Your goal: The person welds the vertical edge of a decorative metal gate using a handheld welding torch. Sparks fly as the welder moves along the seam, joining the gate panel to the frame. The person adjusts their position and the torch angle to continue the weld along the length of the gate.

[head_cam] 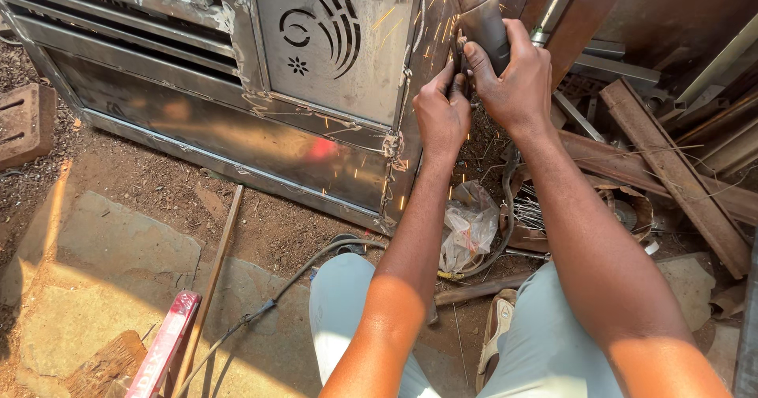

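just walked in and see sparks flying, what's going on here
A person holds a grinder in both hands: the right hand wraps its body, and the left hand has its grip just below. The tool is pressed to the edge of a steel gate panel, and orange sparks scatter across the metal. A cable trails over the dirt by the person's knees. A plastic bag and rusty bars lie to the right.

The metal gate (237,122) is dull silver-grey — its upper panel (335,39) cut with curling stripes and a small flower. Orange sparks (438,19) streak across it. A red bar (164,343) lies on brown dirt (158,185); the trousers (545,343) are pale grey-blue.
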